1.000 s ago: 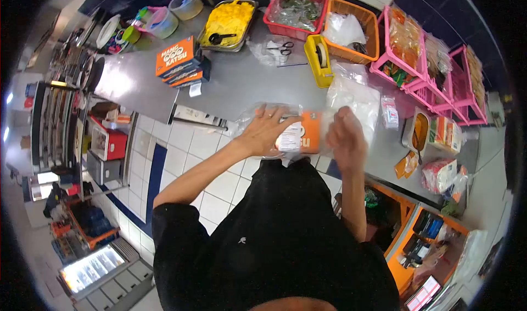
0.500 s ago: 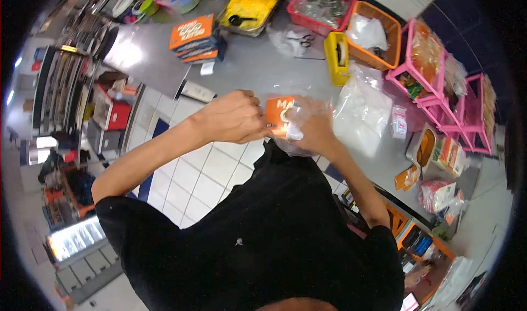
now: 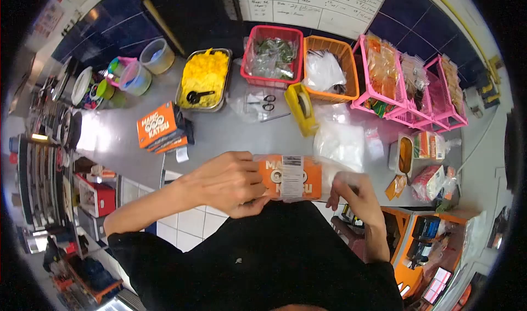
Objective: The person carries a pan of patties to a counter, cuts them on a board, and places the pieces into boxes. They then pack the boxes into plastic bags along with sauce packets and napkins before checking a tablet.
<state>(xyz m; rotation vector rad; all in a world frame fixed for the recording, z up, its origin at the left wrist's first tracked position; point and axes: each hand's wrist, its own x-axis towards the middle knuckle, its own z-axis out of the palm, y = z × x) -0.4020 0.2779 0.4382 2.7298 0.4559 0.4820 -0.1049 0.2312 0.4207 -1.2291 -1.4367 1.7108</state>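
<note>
Between my hands is an orange printed box [image 3: 269, 175] inside a clear plastic bag [image 3: 328, 175]. A white printed label [image 3: 292, 176] runs down its front. My left hand [image 3: 233, 185] is closed around the box's left end, with bag plastic under the fingers. At the loose right end of the bag, my right hand [image 3: 359, 198] has its fingers curled in and pinches the plastic; its fingertips are partly blurred. Just beyond lies a stack of clear plastic bags [image 3: 340, 146]. A yellow tape dispenser [image 3: 301, 110] stands farther back.
Stacked orange boxes [image 3: 159, 127] stand at left on the steel counter [image 3: 219, 132]. Behind are a tray of yellow food [image 3: 203, 75], scissors [image 3: 268, 103], a red basket [image 3: 272, 80] and an orange basket [image 3: 351, 83]. Pink racks [image 3: 403, 105] and a sauce container [image 3: 405, 152] are at right.
My right hand has moved off the box front to the bag's right end, uncovering the white label. My left hand still grips the left end. The view has tilted up toward the wall.
</note>
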